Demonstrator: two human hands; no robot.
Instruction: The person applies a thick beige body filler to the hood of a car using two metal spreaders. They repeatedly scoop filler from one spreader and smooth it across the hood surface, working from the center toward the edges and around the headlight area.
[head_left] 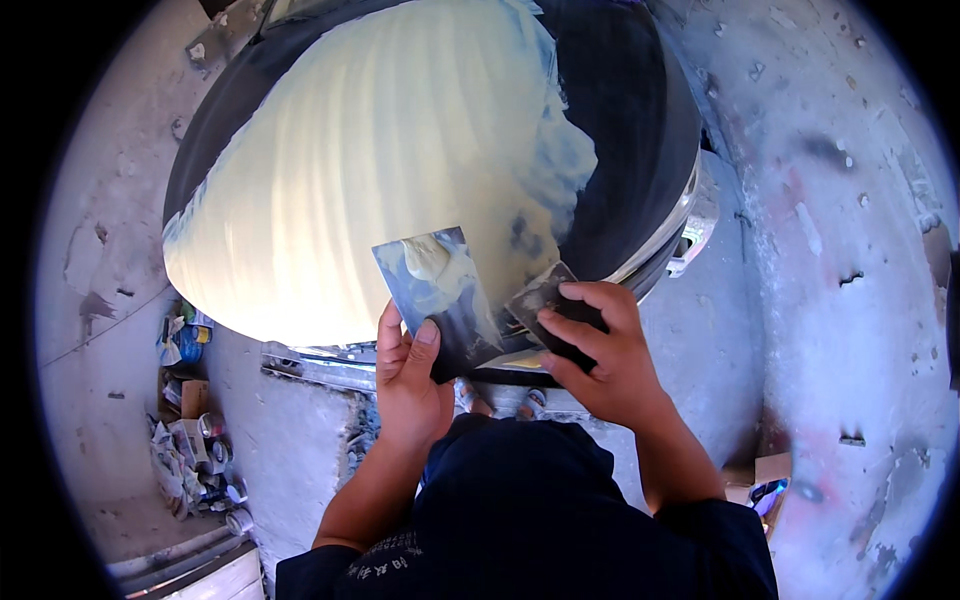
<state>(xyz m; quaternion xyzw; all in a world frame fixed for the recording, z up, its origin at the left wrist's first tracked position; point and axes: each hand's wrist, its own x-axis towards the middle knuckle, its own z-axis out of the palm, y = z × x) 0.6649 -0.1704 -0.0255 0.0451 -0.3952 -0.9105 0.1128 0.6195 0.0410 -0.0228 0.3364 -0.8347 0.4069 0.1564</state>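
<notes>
A car hood (640,130), dark at its edges, fills the upper middle, and a broad coat of cream body filler (330,160) covers most of it in long streaks. My left hand (412,375) grips a flat rectangular mixing plate (455,335) by its near end, thumb on top. On the plate's far end lies a lump of filler (428,257), with thin smears around it. In my right hand (605,350) is a dark, flat putty spreader (560,310), its edge close to the plate's right side. I cannot tell whether spreader and plate touch.
Cans, paper and other litter (195,450) are heaped along the left side. An open cardboard box (770,480) stands at lower right. A pale, stained wall (840,250) curves along the right. My feet (530,405) are just before the car's front.
</notes>
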